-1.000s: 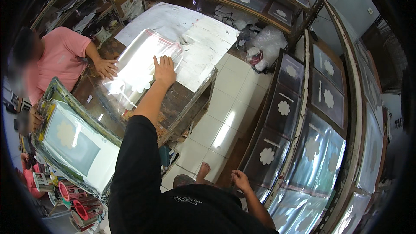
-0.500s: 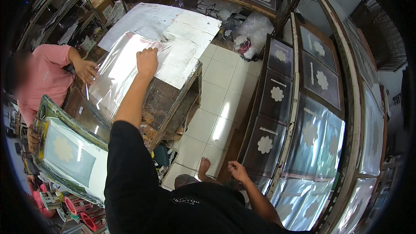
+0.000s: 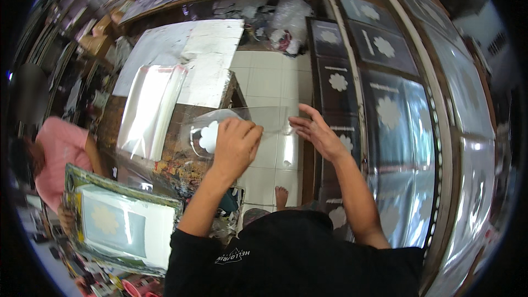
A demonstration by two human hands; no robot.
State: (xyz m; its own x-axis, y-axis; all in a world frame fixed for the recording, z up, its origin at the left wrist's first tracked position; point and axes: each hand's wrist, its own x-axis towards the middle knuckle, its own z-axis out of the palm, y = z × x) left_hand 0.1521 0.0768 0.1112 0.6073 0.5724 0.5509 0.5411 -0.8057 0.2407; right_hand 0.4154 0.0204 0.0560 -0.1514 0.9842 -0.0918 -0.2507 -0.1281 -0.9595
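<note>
A clear plastic sheet [image 3: 250,124] hangs in the air just off the near corner of the wooden worktable [image 3: 181,159], over the white tiled floor [image 3: 264,77]. The left hand [image 3: 235,146] is closed on its left part, fingers curled over the edge, beside a white flower shape [image 3: 209,136] showing through it. The right hand [image 3: 314,132] is open, fingers spread, its fingertips at the sheet's right edge. On the worktable lies a stack of clear sheets [image 3: 148,110]. Left of the worktable a person in a pink shirt [image 3: 58,151] holds a framed flower panel [image 3: 118,223].

Two hands [image 3: 236,146], one clear sheet [image 3: 258,118], one framed screen [image 3: 118,223].
</note>
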